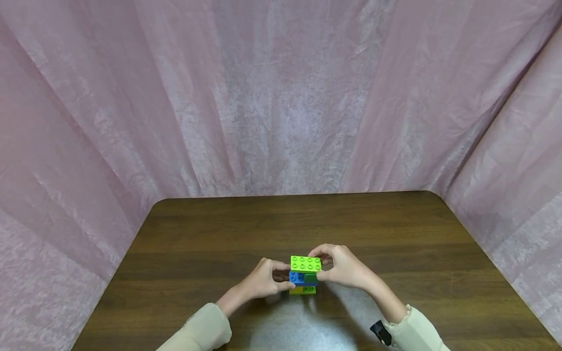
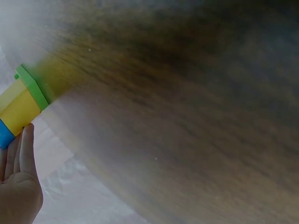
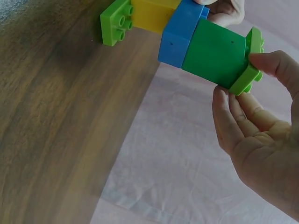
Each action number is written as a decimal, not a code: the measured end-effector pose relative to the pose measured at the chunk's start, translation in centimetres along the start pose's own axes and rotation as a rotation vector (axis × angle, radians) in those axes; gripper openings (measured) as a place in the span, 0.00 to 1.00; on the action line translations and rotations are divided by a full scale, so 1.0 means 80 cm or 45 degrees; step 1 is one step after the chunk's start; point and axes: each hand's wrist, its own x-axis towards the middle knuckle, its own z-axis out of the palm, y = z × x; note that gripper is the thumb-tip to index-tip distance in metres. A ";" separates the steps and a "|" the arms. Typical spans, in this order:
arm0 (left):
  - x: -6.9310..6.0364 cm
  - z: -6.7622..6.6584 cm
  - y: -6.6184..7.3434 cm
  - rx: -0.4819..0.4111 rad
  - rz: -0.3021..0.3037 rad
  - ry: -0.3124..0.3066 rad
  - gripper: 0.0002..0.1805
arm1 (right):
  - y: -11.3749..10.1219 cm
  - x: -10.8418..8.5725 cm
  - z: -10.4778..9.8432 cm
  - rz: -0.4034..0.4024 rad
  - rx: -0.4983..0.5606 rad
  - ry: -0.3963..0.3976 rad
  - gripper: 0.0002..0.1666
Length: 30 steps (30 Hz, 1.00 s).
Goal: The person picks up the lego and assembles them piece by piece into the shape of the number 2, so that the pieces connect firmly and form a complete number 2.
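A small tower of toy building bricks stands on the table near its front. From the bottom it has a lime green plate (image 3: 112, 27), a yellow brick (image 3: 150, 15), a blue brick (image 3: 179, 39) and a dark green brick (image 3: 216, 52). On top sits another lime green plate (image 1: 306, 264), its studs facing up; whether it is fully seated cannot be told. The left hand (image 1: 262, 280) holds the blue brick from the left side between thumb and fingers. Thumb and fingers of the right hand (image 1: 344, 266) pinch the top plate at its right end.
The brown wooden table (image 1: 210, 229) has rounded far corners. Pink curtains (image 1: 290, 97) hang behind it and along both sides. A black clip-like piece (image 1: 380, 333) is at the right sleeve's cuff.
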 end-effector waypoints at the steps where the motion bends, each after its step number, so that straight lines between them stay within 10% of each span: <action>1: 0.000 0.000 0.000 0.001 0.001 -0.001 0.20 | 0.001 -0.001 0.000 -0.005 -0.005 0.002 0.20; 30: -0.001 0.000 -0.001 -0.006 0.017 -0.013 0.18 | 0.010 -0.011 0.000 -0.186 -0.166 -0.003 0.20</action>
